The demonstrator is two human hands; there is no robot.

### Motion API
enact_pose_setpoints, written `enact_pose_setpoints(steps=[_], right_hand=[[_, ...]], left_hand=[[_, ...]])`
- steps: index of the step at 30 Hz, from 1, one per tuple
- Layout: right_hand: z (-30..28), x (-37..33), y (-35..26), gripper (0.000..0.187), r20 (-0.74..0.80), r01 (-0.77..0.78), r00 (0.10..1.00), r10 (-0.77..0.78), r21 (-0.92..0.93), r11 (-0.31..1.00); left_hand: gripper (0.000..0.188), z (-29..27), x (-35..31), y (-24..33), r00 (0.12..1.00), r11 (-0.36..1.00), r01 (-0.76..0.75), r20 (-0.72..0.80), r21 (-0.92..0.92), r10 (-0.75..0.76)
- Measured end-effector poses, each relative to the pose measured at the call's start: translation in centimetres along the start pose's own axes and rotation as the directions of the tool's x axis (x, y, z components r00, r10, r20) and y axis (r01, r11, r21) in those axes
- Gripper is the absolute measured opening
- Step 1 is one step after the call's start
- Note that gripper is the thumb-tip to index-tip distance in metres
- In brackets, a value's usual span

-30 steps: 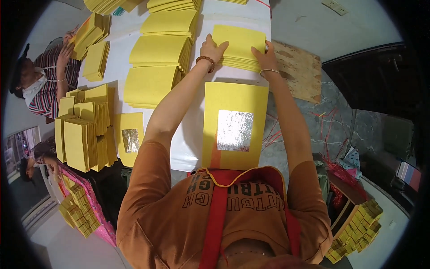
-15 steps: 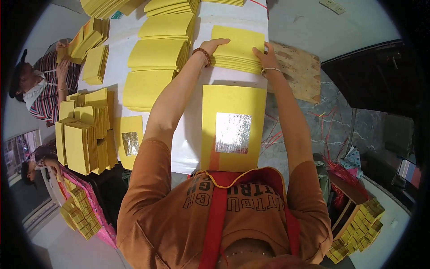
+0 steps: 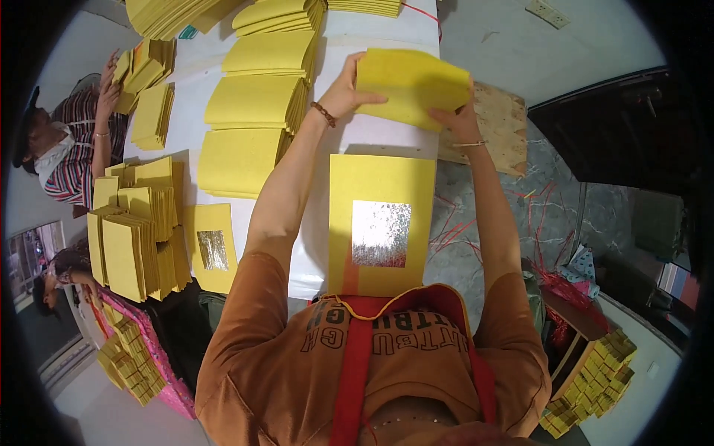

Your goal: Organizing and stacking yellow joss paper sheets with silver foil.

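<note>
Between my two hands is a stack of yellow paper point(image 3: 413, 85), lifted and tilted at the far right side of the table. My left hand point(image 3: 352, 89) grips its left edge, thumb lying on the top sheet. The right edge is gripped by my right hand point(image 3: 459, 120), thumb also over the paper; its fingers are partly hidden. Nearer to me lies a yellow sheet point(image 3: 341, 223) with a silver foil square point(image 3: 381, 233) on it, flat at the table's front. An orange-red strip shows on its lower left.
Several yellow paper stacks point(image 3: 256, 100) form a column left of my arms. Beyond them are upright bundles point(image 3: 130, 256) and a smaller foil-marked sheet point(image 3: 195, 260). A co-worker point(image 3: 74, 156) handles paper at the left. Plywood point(image 3: 494, 134) lies past the table's right edge.
The yellow stack in my hands has come up off the table and tilted, shifting a little to the right. At the left, the co-worker's hands have moved up.
</note>
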State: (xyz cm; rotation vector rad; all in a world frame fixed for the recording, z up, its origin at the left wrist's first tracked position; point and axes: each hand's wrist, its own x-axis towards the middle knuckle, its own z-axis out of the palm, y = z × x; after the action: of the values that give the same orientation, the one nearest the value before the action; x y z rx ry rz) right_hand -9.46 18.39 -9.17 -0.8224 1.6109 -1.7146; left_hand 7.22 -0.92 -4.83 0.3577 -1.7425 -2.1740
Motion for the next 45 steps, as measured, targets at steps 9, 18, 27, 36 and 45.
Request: enact_pose_setpoints(steps=[9,18,27,36,45], right_hand=[[0.2,-0.7,2.4,0.095,0.159,-0.018,0.986,0.046,-0.173,0.985],[0.3,-0.2,1.8,0.073,0.096,0.047,0.995,-0.026,-0.217,0.975],[1.5,-0.9,-0.6,0.047,0.022,-0.021,0.999,0.024,-0.121,0.992],[1.5,1.9,-0.5,0.056,-0.016,-0.491,0.858,0.513,0.266,0.830],[3.2,4.0,-0.5,0.063,-0.032,-0.535,0.828,0.560,0.257,0.805]], left_hand=[[0.116,-1.3,-0.4,-2.7,0.988,0.918,0.094,0.077,0.386,-0.134],[0.081,-0.4,-0.6,-1.5,0.962,0.793,0.268,-0.118,0.546,-0.244],[0.080,-1.1,-0.2,-3.1,0.985,0.735,0.163,-0.064,0.659,-0.161],[0.074,-0.1,0.4,-1.0,0.927,0.923,0.363,-0.156,0.130,-0.342],[0.047,-3.1,0.3,-2.0,0.838,0.843,0.534,-0.167,0.058,-0.519]])
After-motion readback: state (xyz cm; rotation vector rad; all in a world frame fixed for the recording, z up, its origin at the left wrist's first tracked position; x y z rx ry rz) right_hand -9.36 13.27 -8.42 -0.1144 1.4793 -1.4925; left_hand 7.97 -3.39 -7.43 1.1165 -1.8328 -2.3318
